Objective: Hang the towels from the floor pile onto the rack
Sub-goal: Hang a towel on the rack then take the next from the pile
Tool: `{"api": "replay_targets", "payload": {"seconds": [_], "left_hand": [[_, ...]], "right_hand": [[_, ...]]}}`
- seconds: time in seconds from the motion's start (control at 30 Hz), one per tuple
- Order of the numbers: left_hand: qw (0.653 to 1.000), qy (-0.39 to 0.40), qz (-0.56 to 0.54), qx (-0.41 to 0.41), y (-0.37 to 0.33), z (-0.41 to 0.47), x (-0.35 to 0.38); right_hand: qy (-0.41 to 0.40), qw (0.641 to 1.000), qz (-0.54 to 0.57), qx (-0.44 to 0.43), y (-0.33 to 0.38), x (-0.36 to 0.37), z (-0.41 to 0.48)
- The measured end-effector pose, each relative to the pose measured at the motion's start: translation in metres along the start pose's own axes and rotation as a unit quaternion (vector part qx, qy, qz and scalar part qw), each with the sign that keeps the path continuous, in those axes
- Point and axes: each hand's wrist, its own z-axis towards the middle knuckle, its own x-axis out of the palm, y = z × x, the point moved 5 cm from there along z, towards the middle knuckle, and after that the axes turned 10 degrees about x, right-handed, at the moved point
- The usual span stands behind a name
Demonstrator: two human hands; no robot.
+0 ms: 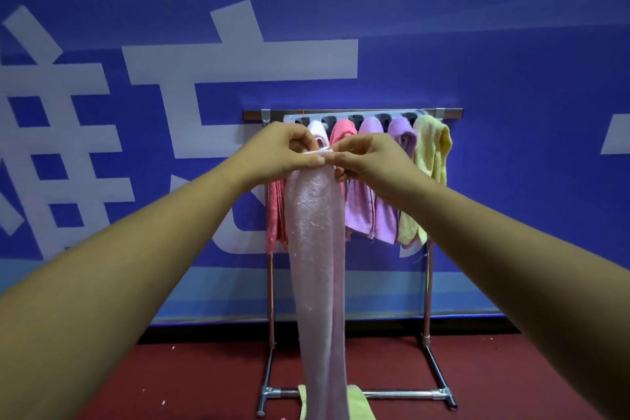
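Forearms: a bare left forearm [119, 266] and right forearm [511, 249] reach up from the lower corners and meet mid-frame.
Left grip [283, 150]: thumb and fingers pinch the top edge of the pale pink towel [317, 249], touching the other grip.
Right grip [368, 160]: clamped on the same edge, just right of the left one.
Pale pink towel: hangs straight down from both grips as a narrow strip and runs off the bottom edge.
Rack [428, 300]: metal frame behind the grips, its top bar just above them.
Hung towels: behind the grips and to their right, a coral towel [342, 131], lilac towel [359, 208], purple towel [400, 133] and yellow towel [431, 147].
Floor pile: a yellow-green towel [358, 402] lies on the red floor [170, 385] far below the grips, partly hidden by the held strip.
Wall [511, 78]: blue with large white characters, beyond the rack.
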Motion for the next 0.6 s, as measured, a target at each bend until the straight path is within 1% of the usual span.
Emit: {"api": "replay_targets", "payload": {"seconds": [0.1,0.17,0.27,0.33,0.43,0.5,0.57,0.6], "left_hand": [[0.996,0.074,0.052,-0.022,0.004,-0.003,0.001],[0.992,0.101,0.074,-0.034,0.007,-0.007,-0.002],[0.992,0.112,0.036,-0.054,0.013,-0.012,-0.007],[0.994,0.092,-0.004,-0.058,0.019,-0.013,-0.005],[0.994,0.020,-0.095,-0.057,0.025,-0.014,-0.001],[0.989,-0.019,-0.135,-0.062,0.024,-0.013,0.002],[0.985,-0.048,-0.155,-0.063,0.021,-0.012,0.002],[0.984,-0.057,-0.157,-0.063,0.020,-0.011,0.002]], "right_hand": [[-0.007,1.000,-0.018,-0.002,-0.002,-0.004,-0.001],[-0.013,0.999,-0.050,-0.004,-0.004,-0.008,-0.003],[-0.022,0.998,-0.054,-0.004,-0.009,-0.011,-0.004],[-0.039,0.998,-0.053,-0.007,-0.011,-0.012,-0.003],[-0.072,0.995,-0.063,-0.019,-0.010,-0.011,-0.004],[-0.083,0.996,-0.037,-0.017,-0.009,-0.011,-0.001],[-0.069,0.998,-0.004,-0.009,-0.009,-0.011,0.002],[-0.049,0.999,0.012,-0.004,-0.008,-0.011,0.003]]}}
